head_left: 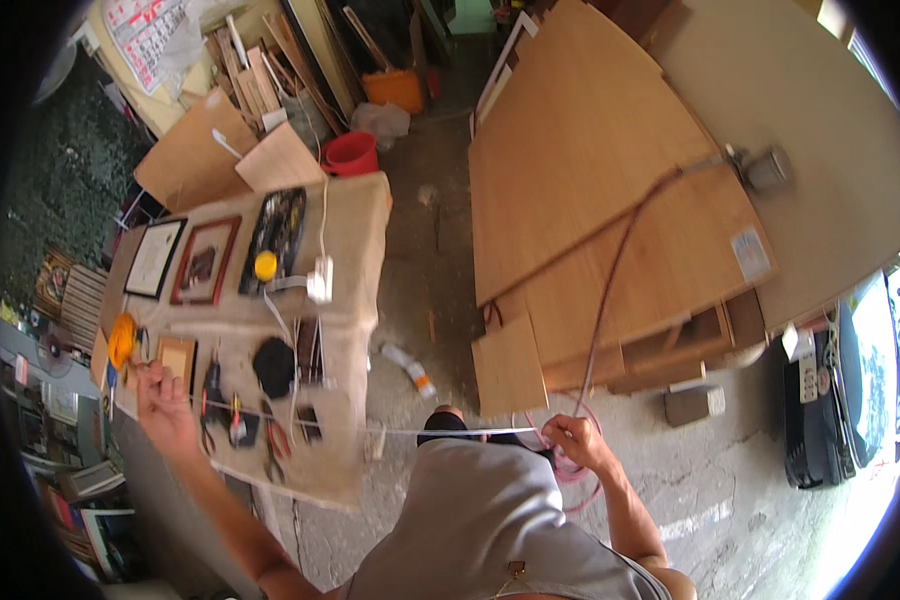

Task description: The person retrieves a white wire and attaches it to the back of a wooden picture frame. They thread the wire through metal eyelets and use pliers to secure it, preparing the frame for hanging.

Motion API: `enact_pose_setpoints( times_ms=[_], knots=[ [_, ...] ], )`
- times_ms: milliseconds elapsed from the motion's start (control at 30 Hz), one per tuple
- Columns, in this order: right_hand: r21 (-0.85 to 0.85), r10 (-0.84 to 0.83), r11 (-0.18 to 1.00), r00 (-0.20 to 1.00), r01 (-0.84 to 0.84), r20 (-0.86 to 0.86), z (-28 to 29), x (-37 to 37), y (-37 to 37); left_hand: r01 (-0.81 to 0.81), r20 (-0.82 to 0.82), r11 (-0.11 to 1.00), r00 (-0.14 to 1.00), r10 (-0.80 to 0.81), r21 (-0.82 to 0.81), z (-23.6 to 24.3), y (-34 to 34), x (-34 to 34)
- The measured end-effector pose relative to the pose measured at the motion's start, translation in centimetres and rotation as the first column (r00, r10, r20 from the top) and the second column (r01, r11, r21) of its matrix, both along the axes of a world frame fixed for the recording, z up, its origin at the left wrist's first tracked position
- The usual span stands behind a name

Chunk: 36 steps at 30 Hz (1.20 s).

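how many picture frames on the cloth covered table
3: a black frame and a reddish-brown frame, side by side left of the tool tray, and a small light-wood frame partly behind the left hand. Others may be hidden.

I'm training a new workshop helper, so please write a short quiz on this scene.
1. True or false: the right grip is empty.
2. What colour is the round plastic bucket: (a) blue, (b) red, (c) green?
3. Which grip is nearer the beige cloth-covered table?

Key: 1. False; it holds a thin white strand. 2. b. 3. The left grip.
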State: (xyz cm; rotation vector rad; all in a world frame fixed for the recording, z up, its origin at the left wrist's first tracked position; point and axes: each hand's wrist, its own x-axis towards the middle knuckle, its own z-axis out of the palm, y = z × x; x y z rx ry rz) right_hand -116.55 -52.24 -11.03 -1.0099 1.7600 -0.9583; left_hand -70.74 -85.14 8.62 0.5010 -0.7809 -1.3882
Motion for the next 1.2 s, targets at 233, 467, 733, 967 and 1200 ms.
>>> enact_pose_setpoints(
  times_ms=[233,467,733,967,1200],
  knots=[
    [-0.250,0.094,0.959,0.984,-0.130,-0.150,-1.8,-14.5,-27.7,-0.196,0.290,0.961,0.925,0.247,-0.194,2.7,-28.3,-2.0],
    [-0.200,0.048,0.975,0.972,-0.096,-0.229,0.6,-29.9,-55.7,-0.358,0.329,0.922,0.861,0.387,-0.147,1.7,-58.7,-9.3],
    [-0.166,-0.003,0.986,0.988,-0.024,-0.157,0.7,-45.5,-80.9,-0.374,0.426,0.917,0.813,0.396,-0.138,4.9,-89.2,-24.6],
    [-0.330,-0.025,0.943,0.978,-0.045,-0.205,-0.4,-61.5,-106.3,-0.411,0.326,0.884,0.824,0.465,-0.223,6.3,-112.4,-39.9],
    [-0.233,0.019,0.972,0.996,-0.039,-0.090,0.4,-77.2,-128.6,-0.458,0.311,0.860,0.803,0.508,-0.224,10.8,-134.8,-54.2]
  ],
)
